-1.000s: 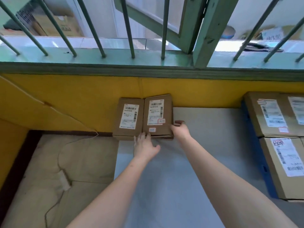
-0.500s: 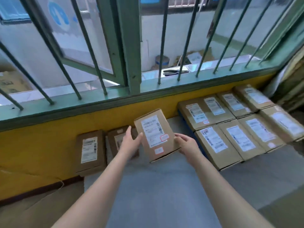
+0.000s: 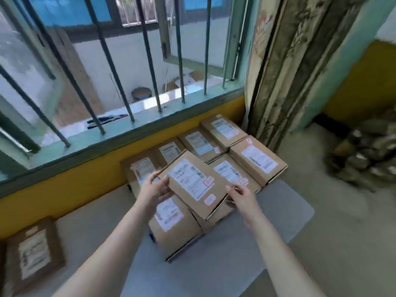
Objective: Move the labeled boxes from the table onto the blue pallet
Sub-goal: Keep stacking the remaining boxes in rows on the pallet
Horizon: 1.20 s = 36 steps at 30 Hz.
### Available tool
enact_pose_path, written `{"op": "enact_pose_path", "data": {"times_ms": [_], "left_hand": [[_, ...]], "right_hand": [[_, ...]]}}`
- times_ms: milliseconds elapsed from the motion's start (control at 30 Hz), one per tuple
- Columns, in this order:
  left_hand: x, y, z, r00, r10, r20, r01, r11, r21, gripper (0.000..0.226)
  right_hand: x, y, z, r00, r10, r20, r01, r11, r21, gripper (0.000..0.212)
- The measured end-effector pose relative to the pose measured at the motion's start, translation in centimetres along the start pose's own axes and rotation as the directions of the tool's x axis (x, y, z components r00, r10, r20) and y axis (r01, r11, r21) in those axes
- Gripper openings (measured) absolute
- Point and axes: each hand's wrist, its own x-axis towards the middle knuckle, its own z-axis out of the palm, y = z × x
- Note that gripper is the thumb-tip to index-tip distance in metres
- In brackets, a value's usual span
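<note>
Barred windows and a yellow wall back the grey surface (image 3: 214,264), where a person carries a labeled box (image 3: 194,184) tilted above the boxes already stacked on the pallet (image 3: 255,159). Left hand (image 3: 154,189) grips its left edge; right hand (image 3: 242,197) pinches the near right corner. Held only at the edges, the box could slip, or land askew across two boxes. Another box (image 3: 32,254) waits at far left.
</note>
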Motion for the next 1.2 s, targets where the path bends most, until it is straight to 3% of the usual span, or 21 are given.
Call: {"op": "enact_pose_path", "data": {"times_ms": [67, 133, 267, 367, 400, 500, 633, 933, 1133, 1200], "left_hand": [[1.6, -0.9, 4.7, 0.999, -0.037, 0.011, 0.036, 0.999, 0.008, 0.042], [2.9, -1.7, 8.1, 0.998, -0.064, 0.002, 0.064, 0.997, 0.048, 0.049], [4.9, -1.5, 12.7, 0.991, -0.087, -0.106, 0.101, 0.984, 0.144, 0.048], [6.5, -0.4, 14.0, 0.972, -0.11, -0.208, 0.14, 0.981, 0.138, 0.013], [7.0, 0.1, 14.1, 0.969, -0.098, -0.226, 0.134, 0.979, 0.151, 0.011], [9.9, 0.8, 13.7, 0.966, -0.041, -0.257, 0.107, 0.962, 0.252, 0.04], [12.9, 1.7, 13.3, 0.968, -0.088, -0.233, 0.182, 0.888, 0.422, 0.045], [14.1, 3.7, 15.6, 0.968, -0.035, -0.247, 0.13, 0.916, 0.38, 0.054], [15.2, 3.5, 14.3, 0.988, 0.007, -0.153, 0.06, 0.903, 0.426, 0.03], [15.9, 3.4, 13.5, 0.996, -0.006, -0.094, 0.051, 0.877, 0.477, 0.049]], "right_hand": [[4.8, 2.5, -4.1, 0.997, 0.031, -0.066, -0.034, 0.998, -0.045, 0.053], [7.7, 3.8, -7.0, 0.984, 0.085, -0.154, -0.088, 0.996, -0.013, 0.057], [7.1, -1.1, -8.5, 0.963, 0.153, -0.22, -0.155, 0.988, 0.009, 0.025], [8.7, -1.5, -7.7, 0.969, 0.195, -0.155, -0.19, 0.981, 0.046, 0.025], [9.6, -1.1, -7.3, 0.968, 0.214, -0.13, -0.207, 0.976, 0.066, 0.028], [11.3, -1.6, -5.3, 0.967, 0.243, -0.072, -0.234, 0.966, 0.112, 0.025], [12.8, -2.6, -3.4, 0.945, 0.323, 0.04, -0.326, 0.936, 0.136, 0.014], [15.3, -5.1, -1.3, 0.923, 0.304, 0.237, -0.338, 0.933, 0.12, 0.014], [15.6, -6.5, 0.6, 0.911, 0.262, 0.319, -0.316, 0.94, 0.129, 0.043], [15.9, -6.6, 1.5, 0.904, 0.26, 0.339, -0.327, 0.932, 0.157, 0.055]]}}
